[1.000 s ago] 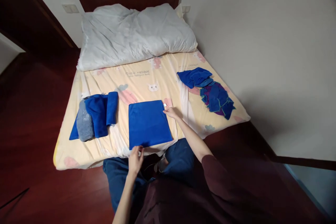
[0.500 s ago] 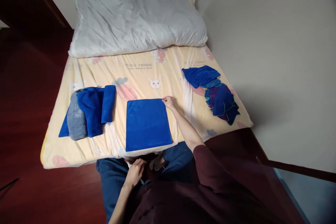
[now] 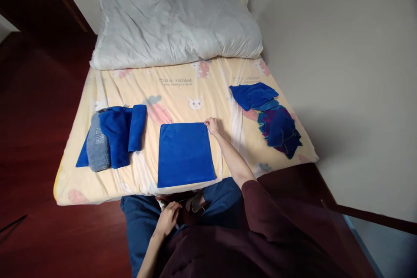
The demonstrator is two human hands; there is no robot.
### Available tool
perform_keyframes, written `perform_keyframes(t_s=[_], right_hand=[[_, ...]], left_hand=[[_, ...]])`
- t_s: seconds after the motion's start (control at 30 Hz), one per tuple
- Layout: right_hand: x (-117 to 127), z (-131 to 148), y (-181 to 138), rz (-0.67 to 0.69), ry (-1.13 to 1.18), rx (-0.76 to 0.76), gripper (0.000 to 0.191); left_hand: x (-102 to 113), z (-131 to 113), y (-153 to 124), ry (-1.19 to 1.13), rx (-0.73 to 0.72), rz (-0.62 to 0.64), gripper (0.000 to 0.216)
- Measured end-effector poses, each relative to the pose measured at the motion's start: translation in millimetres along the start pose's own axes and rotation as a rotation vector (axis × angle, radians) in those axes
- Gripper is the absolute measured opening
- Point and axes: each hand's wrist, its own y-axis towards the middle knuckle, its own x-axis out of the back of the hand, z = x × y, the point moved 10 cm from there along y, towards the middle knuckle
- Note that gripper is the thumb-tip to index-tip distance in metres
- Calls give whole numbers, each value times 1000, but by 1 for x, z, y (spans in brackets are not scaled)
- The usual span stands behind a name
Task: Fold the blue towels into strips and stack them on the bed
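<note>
A blue towel point(image 3: 185, 155) lies flat and smooth in a near-square on the bed, close to its front edge. At its far right corner, my right hand point(image 3: 211, 125) is closed in a pinch on the cloth. My left hand point(image 3: 168, 218) hangs low over my lap, below the bed's edge. Its fingers are loosely bent and slightly apart, with nothing seen in them. To the left lie rolled or folded blue towels point(image 3: 117, 137) with a grey towel point(image 3: 98, 143) among them. A crumpled heap of blue and purple cloths point(image 3: 280, 126) is on the right.
The bed point(image 3: 182, 100) has a cream sheet with rabbit and strawberry prints. A large white quilt point(image 3: 176, 21) is bunched across its far end. A pale wall point(image 3: 342, 74) borders the right side, and dark red floor point(image 3: 29, 152) shows on the left.
The view has shifted slightly, so everything sits a little farther right. My right hand stays at the towel's corner and my left hand stays over my lap.
</note>
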Motion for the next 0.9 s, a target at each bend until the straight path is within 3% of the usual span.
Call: perform_keyframes(t_s=[0.2,0.37,0.5,0.6,0.67,0.77,0.9], right_hand=[[5,4,2,1,-88,-2,20],[15,22,-11,-3,-138,25,27],[9,85,-66,-91,-152,239,43],[-31,142,-133,-3,-120,499,50],[-57,162,-173,48,-103,581,54],[-81,163,-204,86,-98,564,58],[-72,135,-201,40,-92,448,58]], left_hand=[[4,3,-2,15,20,-11,30],[15,-10,-3,-21,-2,-65,29],[48,-26,5,-40,-61,-257,33],[88,-39,26,60,-98,-465,39],[113,-44,46,161,-86,-583,45],[135,-40,79,303,-13,-653,55],[133,-25,105,404,42,-597,60]])
